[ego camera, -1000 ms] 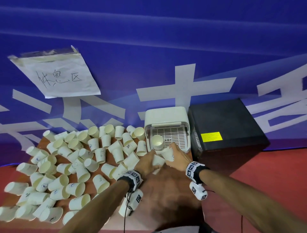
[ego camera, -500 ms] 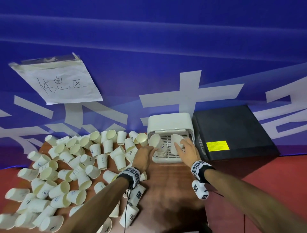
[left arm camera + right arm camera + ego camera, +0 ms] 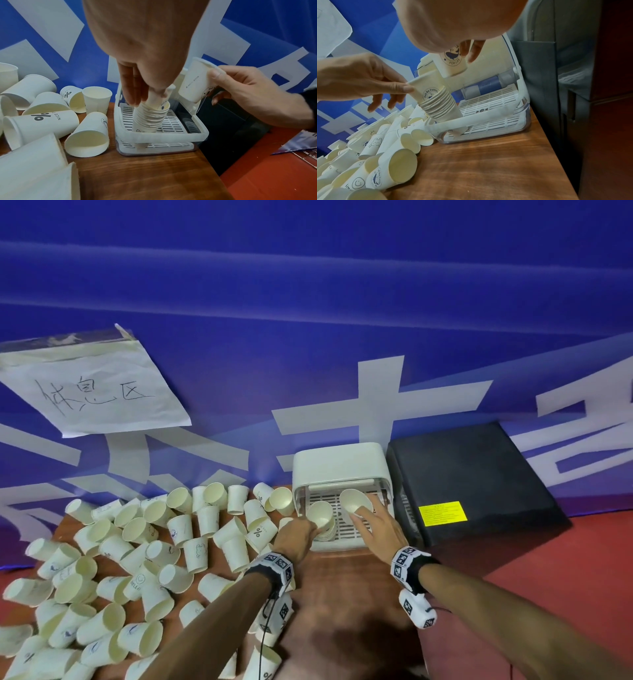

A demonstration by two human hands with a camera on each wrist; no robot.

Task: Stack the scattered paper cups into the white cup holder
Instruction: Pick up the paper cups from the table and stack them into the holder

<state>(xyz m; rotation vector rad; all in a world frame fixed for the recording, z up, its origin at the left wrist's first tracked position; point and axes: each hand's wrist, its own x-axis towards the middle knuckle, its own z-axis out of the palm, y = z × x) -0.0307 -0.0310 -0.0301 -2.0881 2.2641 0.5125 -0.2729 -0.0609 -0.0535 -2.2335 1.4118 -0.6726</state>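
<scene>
The white cup holder (image 3: 339, 462) stands open at the back right of the wooden table. A tilted stack of paper cups (image 3: 150, 119) leans in the left side of its slatted tray. My left hand (image 3: 301, 532) pinches the top cup (image 3: 426, 86) of that stack by its rim. My right hand (image 3: 375, 518) grips a single whale-print paper cup (image 3: 452, 60), mouth up, above the right side of the tray and apart from the stack. Scattered paper cups (image 3: 144, 546) cover the table to the left of the holder.
A black box (image 3: 472, 484) stands close against the holder's right side. The table's right edge (image 3: 556, 155) drops to a red floor (image 3: 548, 587). A blue banner with a taped paper sign (image 3: 92, 385) hangs behind. Bare wood (image 3: 145, 175) lies in front of the holder.
Both hands rose from the table in front of the holder, each with a cup. The left cup now sits on top of the stack. The right cup hangs over the tray.
</scene>
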